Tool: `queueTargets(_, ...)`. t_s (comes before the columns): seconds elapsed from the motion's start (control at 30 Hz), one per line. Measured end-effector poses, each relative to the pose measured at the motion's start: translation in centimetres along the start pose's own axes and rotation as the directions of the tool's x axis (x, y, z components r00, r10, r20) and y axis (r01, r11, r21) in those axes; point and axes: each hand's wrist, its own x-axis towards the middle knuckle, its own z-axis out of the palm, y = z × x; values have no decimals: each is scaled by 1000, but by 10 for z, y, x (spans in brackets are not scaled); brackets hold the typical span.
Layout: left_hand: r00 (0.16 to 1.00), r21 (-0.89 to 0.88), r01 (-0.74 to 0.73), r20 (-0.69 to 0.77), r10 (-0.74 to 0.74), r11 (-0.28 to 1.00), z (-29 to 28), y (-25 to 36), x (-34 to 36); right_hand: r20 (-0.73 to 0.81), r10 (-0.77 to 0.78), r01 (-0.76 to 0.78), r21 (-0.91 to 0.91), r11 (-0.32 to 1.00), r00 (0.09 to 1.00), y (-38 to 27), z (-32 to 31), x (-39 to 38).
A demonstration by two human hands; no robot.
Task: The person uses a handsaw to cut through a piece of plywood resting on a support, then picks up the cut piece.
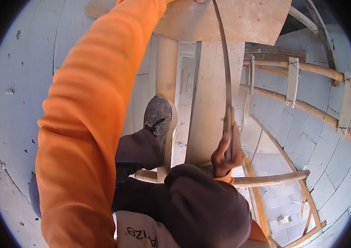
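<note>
My right hand (223,158) is closed around the handle end of a handsaw (227,82), low and right of centre. Its long dark blade shows nearly edge-on and runs up past the top of the view, crossing a sheet of plywood (245,20). From the lower left my orange-sleeved left arm stretches to the top edge. Only a bit of my left hand (199,1) shows there, at the plywood; its fingers are mostly cut off. Whether the blade touches the plywood I cannot tell.
A wide plank (212,95) and a bamboo pole (167,70) run below, with my shoe (159,115) on the pole. A wooden crosspiece (270,179) lies by my knee. Bamboo rails with slats (293,82) stand right, above a lower level. A grey block wall (18,103) rises left.
</note>
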Motion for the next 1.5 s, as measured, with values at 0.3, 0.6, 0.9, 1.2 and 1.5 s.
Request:
queueTargets(0.3,999,24,6,43,-7,1000,-4,-18,6,28,-21,20,19,1000,999,-8,32,32)
queueTargets(0.6,999,4,16,27,-16,1000,4,2,3,17,-3,2,64,998,1000,-27,65,133)
queueTargets(0.9,999,12,7,37,-8,1000,-1,-4,6,10,-1,2,-55,999,1000,-21,-12,-5)
queueTargets(1.2,995,50,23,91,-27,998,2,-11,-8,46,42,-43,35,998,998,-21,56,87)
queueTargets(1.5,999,53,11,41,-13,999,-5,-8,-2,-3,29,-29,75,997,1000,-14,48,63)
